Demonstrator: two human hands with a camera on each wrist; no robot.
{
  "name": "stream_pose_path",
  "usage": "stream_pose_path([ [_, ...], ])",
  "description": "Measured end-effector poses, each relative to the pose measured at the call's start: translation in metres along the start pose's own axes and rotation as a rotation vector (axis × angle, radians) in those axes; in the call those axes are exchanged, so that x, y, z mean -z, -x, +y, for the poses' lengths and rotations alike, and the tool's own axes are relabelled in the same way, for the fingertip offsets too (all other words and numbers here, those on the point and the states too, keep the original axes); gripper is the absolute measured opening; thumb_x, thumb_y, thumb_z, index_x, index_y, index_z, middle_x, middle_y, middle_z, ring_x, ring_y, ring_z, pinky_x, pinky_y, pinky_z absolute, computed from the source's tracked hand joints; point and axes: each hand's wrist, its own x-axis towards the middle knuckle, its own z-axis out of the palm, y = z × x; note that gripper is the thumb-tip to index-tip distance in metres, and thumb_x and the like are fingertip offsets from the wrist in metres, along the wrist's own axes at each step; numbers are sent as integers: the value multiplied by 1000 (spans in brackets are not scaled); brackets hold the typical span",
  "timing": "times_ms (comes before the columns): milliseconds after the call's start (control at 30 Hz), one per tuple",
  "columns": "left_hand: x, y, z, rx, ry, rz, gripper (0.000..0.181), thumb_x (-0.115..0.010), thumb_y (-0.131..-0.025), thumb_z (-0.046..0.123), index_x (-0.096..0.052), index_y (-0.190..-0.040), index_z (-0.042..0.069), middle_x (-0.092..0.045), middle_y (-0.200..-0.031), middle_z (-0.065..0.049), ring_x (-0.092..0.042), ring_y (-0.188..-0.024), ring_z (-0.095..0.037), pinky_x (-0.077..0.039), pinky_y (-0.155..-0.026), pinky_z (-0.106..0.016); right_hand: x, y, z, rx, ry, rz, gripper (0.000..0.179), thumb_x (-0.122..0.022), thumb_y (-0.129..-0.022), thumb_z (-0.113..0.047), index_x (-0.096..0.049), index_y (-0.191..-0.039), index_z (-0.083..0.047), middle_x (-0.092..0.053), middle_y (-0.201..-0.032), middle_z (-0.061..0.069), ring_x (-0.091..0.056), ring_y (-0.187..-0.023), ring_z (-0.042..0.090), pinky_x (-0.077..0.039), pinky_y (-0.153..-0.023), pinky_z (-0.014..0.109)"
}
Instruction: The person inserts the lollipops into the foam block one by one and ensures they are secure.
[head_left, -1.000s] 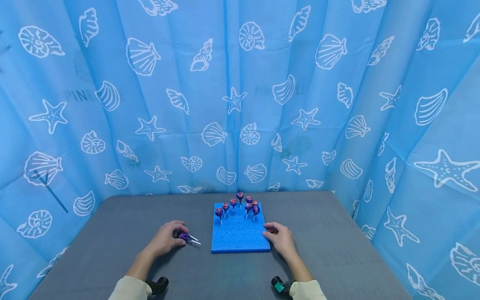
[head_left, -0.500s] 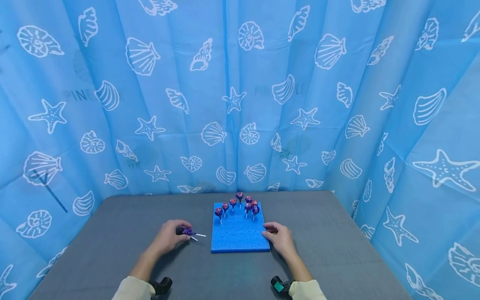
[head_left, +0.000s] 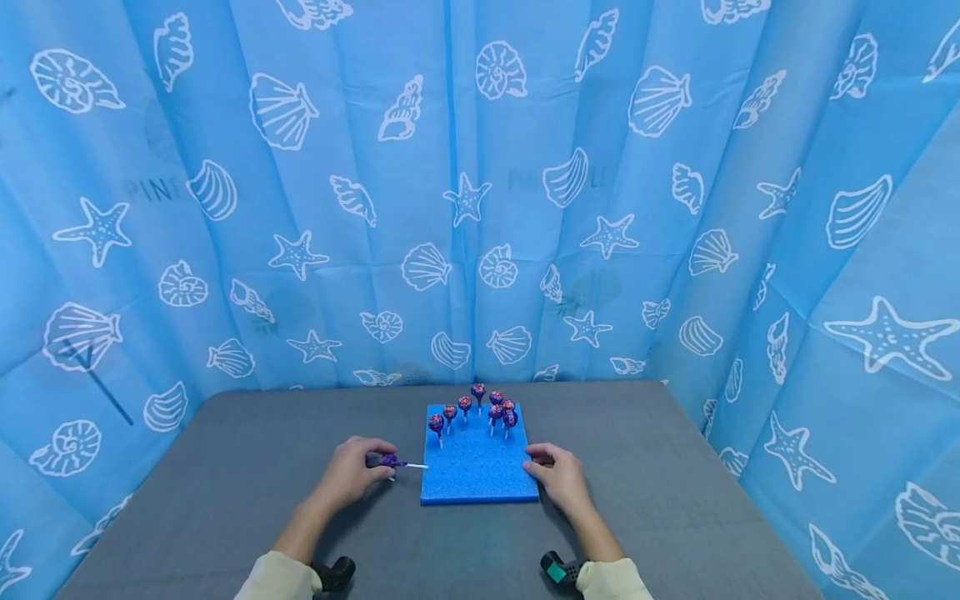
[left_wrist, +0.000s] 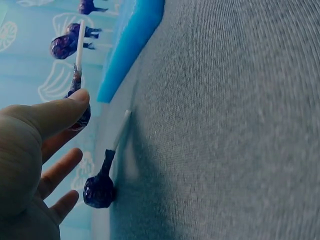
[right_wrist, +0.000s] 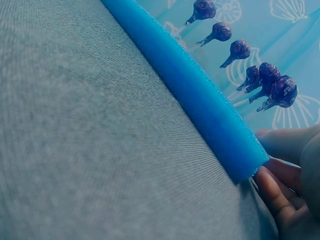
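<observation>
My left hand (head_left: pixel 351 473) pinches a lollipop (left_wrist: pixel 77 77) in a dark purple wrapper between thumb and fingertips. Its white stick points right and reaches the left edge of a blue foam board (head_left: pixel 480 479) in the head view. Under that hand, a second lollipop (left_wrist: pixel 99 191) lies on the table, seen in the left wrist view. Several lollipops (head_left: pixel 437 423) with red and purple wrappers stand upright in the rear part of the board. At the board's right edge, my right hand (head_left: pixel 562 482) grips the foam, thumb and fingers on either side of its corner in the right wrist view.
Small holes dot the front part of the board. A grey cloth-covered table (head_left: pixel 652 500) spreads around it. Behind hangs a blue curtain (head_left: pixel 468 250) printed with shells and starfish. Black devices (head_left: pixel 561 569) are strapped at both wrists.
My left hand has moved right toward the board with the held lollipop, whose stick has swung to point level at the foam. The second lollipop now lies beneath the hand. My right hand stays put.
</observation>
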Motion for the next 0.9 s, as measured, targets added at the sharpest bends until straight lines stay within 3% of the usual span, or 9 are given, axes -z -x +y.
stream_pose_path([
  [300,-3,-2,3,-25,17,-2,24,-79,-82,22,-74,-106,22,-65,-105,6,-55,-109,-25,-44,-90,-52,0,0,0,19,-8,0,19,-71,-88,-8,-70,-107,-4,-68,-97,6,-62,-88,21,-52,-79,39],
  [433,-5,-2,6,-58,34,5,25,-79,-82,21,-74,-106,20,-66,-103,7,-55,-107,-24,-44,-89,-51,1,1,0,10,-9,-6,19,-71,-89,-8,-70,-108,-5,-68,-98,6,-62,-90,20,-51,-80,40],
  [700,-10,-3,14,-128,22,37,26,-80,-81,25,-74,-106,23,-66,-101,11,-55,-103,-20,-46,-86,-46,1,1,0,74,0,20,19,-72,-87,-7,-70,-105,-1,-68,-95,8,-62,-85,21,-52,-76,38],
  [900,-15,-5,15,-162,-33,51,27,-80,-81,28,-74,-107,25,-63,-99,13,-53,-101,-16,-46,-83,-41,2,2,-1,19,-14,3,19,-71,-88,-8,-70,-107,-5,-68,-97,5,-62,-88,20,-52,-79,39],
])
